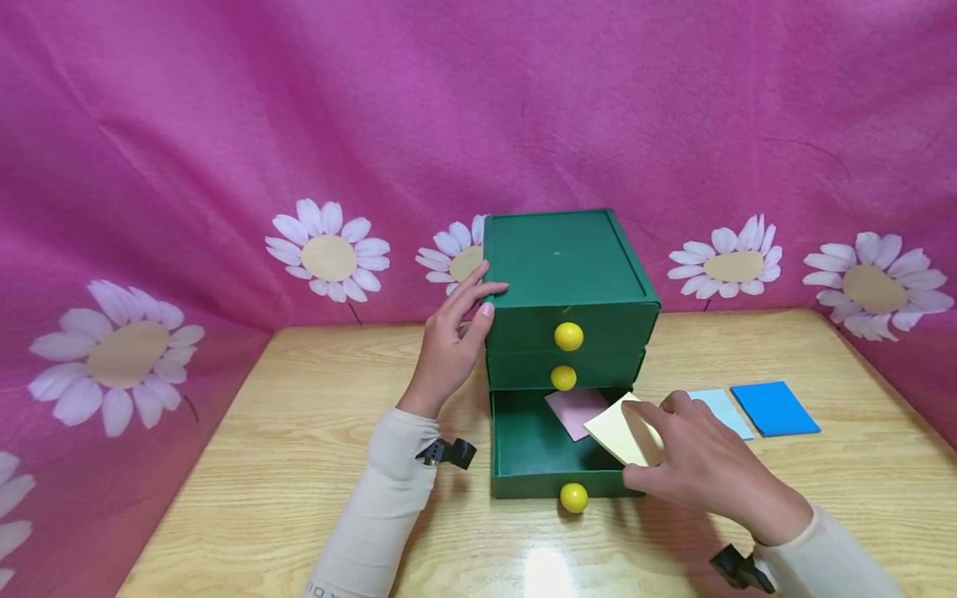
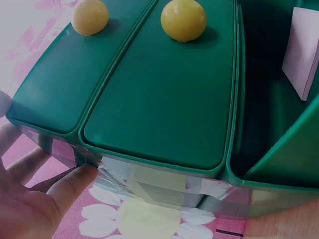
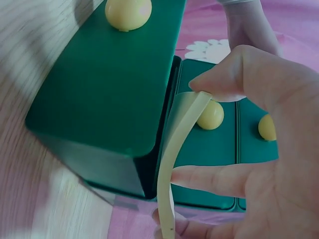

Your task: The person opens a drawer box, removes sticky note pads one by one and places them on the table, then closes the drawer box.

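A green drawer cabinet (image 1: 557, 257) with yellow knobs stands on the table. Its bottom drawer (image 1: 523, 453) is pulled out, and a pink sticky-note pad (image 1: 574, 409) lies inside. My left hand (image 1: 452, 345) rests against the cabinet's left side and top edge, its fingers extended. In the left wrist view, those fingers (image 2: 70, 186) touch the cabinet's side. My right hand (image 1: 695, 457) pinches a pale yellow sticky-note pad (image 1: 620, 432) over the right part of the open drawer. The right wrist view has this pad (image 3: 174, 154) bent between thumb and fingers.
A light blue pad (image 1: 721, 411), partly behind my right hand, and a blue pad (image 1: 775, 409) lie on the wooden table (image 1: 314, 465) right of the cabinet. Pink cloth (image 1: 419, 108) with white daisies hangs behind and at both sides.
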A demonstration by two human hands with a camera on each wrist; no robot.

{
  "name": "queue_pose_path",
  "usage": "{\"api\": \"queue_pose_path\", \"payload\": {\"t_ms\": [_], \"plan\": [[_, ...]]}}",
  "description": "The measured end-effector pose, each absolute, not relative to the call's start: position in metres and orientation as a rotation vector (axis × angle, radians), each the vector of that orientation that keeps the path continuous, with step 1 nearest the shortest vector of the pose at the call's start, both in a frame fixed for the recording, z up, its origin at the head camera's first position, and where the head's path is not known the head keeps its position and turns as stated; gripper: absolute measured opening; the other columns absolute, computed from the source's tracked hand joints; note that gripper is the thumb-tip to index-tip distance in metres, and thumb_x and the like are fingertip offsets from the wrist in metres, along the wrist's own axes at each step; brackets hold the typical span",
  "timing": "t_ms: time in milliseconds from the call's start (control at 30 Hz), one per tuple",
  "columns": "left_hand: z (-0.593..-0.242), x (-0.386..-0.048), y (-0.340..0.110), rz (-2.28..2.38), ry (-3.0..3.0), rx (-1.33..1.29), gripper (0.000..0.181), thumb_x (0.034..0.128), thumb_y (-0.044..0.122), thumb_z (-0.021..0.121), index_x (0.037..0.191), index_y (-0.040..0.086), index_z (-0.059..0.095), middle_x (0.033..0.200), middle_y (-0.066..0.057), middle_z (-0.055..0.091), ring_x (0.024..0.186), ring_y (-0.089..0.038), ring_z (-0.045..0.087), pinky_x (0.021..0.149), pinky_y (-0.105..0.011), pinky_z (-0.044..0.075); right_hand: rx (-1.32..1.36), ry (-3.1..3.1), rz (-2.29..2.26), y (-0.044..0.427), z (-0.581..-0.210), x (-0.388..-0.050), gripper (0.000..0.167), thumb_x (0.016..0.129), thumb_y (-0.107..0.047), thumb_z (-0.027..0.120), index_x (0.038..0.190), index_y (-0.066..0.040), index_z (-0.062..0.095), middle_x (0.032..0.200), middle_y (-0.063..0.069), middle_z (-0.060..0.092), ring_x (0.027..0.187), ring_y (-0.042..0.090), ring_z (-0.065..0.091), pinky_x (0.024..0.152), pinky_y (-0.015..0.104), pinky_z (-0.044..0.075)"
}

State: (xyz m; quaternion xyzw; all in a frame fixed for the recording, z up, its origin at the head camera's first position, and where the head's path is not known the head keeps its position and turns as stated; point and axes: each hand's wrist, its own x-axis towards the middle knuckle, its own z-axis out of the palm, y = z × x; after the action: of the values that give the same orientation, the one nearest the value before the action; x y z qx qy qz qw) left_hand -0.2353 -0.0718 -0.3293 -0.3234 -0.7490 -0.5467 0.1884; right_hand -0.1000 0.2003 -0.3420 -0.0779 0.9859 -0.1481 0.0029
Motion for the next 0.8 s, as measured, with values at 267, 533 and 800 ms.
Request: {"api": "queue_pose_path", "payload": {"t_ms": [267, 533, 800], "plan": [[-0.33, -0.236, -0.072, -1.541, -2.109, -0.909, 0.031, 0.1017, 0.026, 0.046, 0.13, 0.023, 0.06, 0.153, 0.006, 0.036, 0.139, -0.006, 0.032, 0.091, -0.042, 0.051, -0.247, 3.135, -0.462, 0.211, -0.347, -0.098, 0.07, 0.066, -0.036, 0.073, 0.13, -0.01, 0.059, 0.093, 0.009, 0.051, 0.079, 0.022, 0.043, 0.052, 0.029, 0.034], [-0.33, -0.236, -0.073, -1.527, -2.115, -0.903, 0.031, 0.1019, 0.025, 0.046, 0.13, 0.023, 0.06, 0.153, 0.006, 0.037, 0.138, -0.007, 0.032, 0.093, -0.038, 0.05, -0.235, 3.145, -0.435, 0.219, -0.35, -0.095, 0.072, 0.067, -0.039, 0.074, 0.13, -0.008, 0.059, 0.092, 0.01, 0.053, 0.08, 0.022, 0.045, 0.055, 0.03, 0.034], [-0.33, -0.236, -0.072, -1.535, -2.114, -0.903, 0.031, 0.1015, 0.025, 0.047, 0.13, 0.024, 0.06, 0.153, 0.006, 0.037, 0.139, -0.006, 0.032, 0.093, -0.039, 0.05, -0.207, 3.145, -0.452, 0.229, -0.353, -0.092, 0.075, 0.067, -0.039, 0.075, 0.132, -0.006, 0.057, 0.092, 0.011, 0.054, 0.08, 0.023, 0.044, 0.054, 0.03, 0.034]]}}
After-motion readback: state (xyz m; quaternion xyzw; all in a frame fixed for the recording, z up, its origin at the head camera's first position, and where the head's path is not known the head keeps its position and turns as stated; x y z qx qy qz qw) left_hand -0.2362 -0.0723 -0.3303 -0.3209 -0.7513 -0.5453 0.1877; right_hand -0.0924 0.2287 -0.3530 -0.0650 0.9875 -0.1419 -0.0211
